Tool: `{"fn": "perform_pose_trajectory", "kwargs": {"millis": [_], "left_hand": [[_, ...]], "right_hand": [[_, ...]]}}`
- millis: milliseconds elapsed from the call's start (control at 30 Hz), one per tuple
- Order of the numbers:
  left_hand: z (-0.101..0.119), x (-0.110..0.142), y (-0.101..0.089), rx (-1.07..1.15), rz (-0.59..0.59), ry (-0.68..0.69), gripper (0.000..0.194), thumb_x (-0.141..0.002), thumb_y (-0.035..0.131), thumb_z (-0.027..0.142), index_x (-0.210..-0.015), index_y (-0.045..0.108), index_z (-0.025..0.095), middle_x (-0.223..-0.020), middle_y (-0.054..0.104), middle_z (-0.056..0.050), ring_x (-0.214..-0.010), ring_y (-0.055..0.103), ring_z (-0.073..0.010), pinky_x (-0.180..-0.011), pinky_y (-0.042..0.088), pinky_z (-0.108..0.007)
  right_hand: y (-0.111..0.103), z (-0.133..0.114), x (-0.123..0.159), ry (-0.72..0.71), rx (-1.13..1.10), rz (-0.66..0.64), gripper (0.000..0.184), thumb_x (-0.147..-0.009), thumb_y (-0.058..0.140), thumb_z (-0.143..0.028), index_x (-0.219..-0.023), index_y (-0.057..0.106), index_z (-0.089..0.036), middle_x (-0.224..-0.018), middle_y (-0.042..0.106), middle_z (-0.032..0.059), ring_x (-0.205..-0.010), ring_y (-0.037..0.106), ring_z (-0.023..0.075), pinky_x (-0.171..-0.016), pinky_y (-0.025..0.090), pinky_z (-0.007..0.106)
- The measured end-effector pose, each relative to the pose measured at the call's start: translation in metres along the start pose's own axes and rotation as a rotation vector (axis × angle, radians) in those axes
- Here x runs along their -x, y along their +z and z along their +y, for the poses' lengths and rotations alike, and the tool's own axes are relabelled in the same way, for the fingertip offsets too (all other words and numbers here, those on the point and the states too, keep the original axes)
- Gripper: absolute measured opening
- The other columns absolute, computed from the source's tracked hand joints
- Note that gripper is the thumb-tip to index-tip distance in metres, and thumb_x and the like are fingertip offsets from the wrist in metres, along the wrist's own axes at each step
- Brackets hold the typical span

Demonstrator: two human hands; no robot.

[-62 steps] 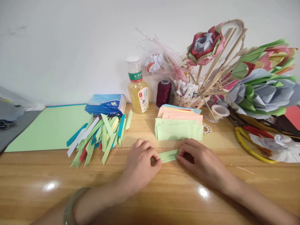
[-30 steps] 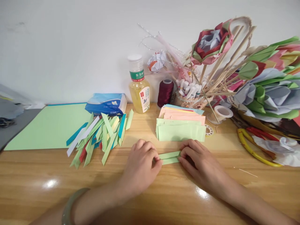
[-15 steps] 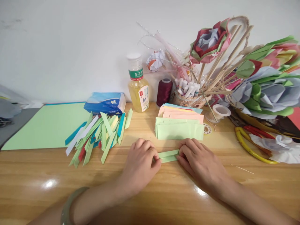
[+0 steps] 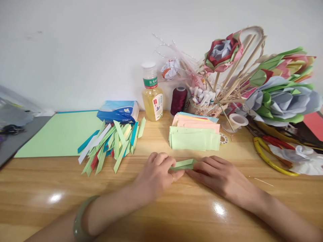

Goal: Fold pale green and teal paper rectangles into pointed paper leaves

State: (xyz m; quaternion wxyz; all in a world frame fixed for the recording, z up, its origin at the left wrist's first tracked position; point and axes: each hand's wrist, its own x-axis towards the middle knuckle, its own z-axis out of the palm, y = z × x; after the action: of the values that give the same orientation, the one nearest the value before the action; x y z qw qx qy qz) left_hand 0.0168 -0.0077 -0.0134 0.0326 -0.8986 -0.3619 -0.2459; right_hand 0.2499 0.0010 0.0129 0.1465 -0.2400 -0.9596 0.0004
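A folded light-green paper strip [image 4: 184, 164] lies low over the table between my two hands, its upper edge raised along a crease. My left hand [image 4: 160, 171] pinches its left end, thumb below and fingers above. At the right end, my right hand [image 4: 219, 174] has its fingers and thumb closed on the paper. Both ends of the strip are partly hidden by fingers. Just beyond the hands sits a stack of green, pink and blue paper rectangles [image 4: 194, 139]. Left of my left hand is a pile of folded paper strips [image 4: 117, 141], mostly green.
A large green sheet [image 4: 55, 137] and a blue tissue pack [image 4: 118, 111] lie at left. Behind stand a drink bottle [image 4: 152, 97], a maroon thread spool [image 4: 179, 100] and a basket of markers [image 4: 202, 109]. Paper flowers [image 4: 285, 97] and yellow-handled scissors [image 4: 262, 156] are at right.
My left thumb has slid rightward under the strip and my right fingers have flattened inward. The strip's lower edge now tips up, and it looks narrower. The view has shifted slightly.
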Motion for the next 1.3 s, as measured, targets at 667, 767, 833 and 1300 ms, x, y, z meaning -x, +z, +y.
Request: {"fn": "perform_pose_trajectory", "kwargs": {"millis": [667, 767, 833, 1300], "left_hand": [[-0.005, 0.005, -0.001, -0.042, -0.123, 0.134, 0.016, -0.094, 0.048, 0.018, -0.108, 0.057, 0.02, -0.079, 0.055, 0.0, -0.072, 0.051, -0.0146, -0.06, 0.041, -0.026], [-0.006, 0.005, -0.001, -0.058, -0.151, 0.154, 0.018, -0.094, 0.049, 0.018, -0.11, 0.056, 0.02, -0.08, 0.055, 0.0, -0.073, 0.051, -0.0152, -0.061, 0.042, -0.027], [-0.007, 0.004, -0.004, -0.08, -0.178, 0.2, 0.021, -0.094, 0.048, 0.016, -0.113, 0.056, 0.018, -0.081, 0.056, -0.001, -0.073, 0.051, -0.0158, -0.061, 0.043, -0.028], [-0.008, 0.005, -0.008, -0.051, -0.21, 0.196, 0.022, -0.093, 0.046, 0.014, -0.113, 0.056, 0.013, -0.083, 0.057, -0.003, -0.074, 0.051, -0.0175, -0.06, 0.045, -0.028]], "right_hand": [[0.002, 0.013, 0.006, 0.01, -0.136, -0.067, 0.038, -0.098, 0.033, -0.022, -0.132, 0.049, -0.026, -0.1, 0.063, 0.0077, -0.088, 0.054, 0.0186, -0.073, 0.047, 0.033], [0.002, 0.014, 0.008, 0.024, -0.142, -0.083, 0.039, -0.098, 0.032, -0.022, -0.134, 0.048, -0.026, -0.1, 0.063, 0.0083, -0.088, 0.054, 0.019, -0.073, 0.047, 0.034], [0.003, 0.015, 0.009, 0.037, -0.138, -0.114, 0.039, -0.098, 0.032, -0.022, -0.135, 0.046, -0.026, -0.1, 0.062, 0.0086, -0.09, 0.053, 0.0196, -0.075, 0.047, 0.035], [0.003, 0.014, 0.009, 0.105, -0.201, -0.149, 0.043, -0.097, 0.035, -0.018, -0.139, 0.04, -0.028, -0.107, 0.057, 0.009, -0.094, 0.05, 0.0199, -0.078, 0.046, 0.036]]}}
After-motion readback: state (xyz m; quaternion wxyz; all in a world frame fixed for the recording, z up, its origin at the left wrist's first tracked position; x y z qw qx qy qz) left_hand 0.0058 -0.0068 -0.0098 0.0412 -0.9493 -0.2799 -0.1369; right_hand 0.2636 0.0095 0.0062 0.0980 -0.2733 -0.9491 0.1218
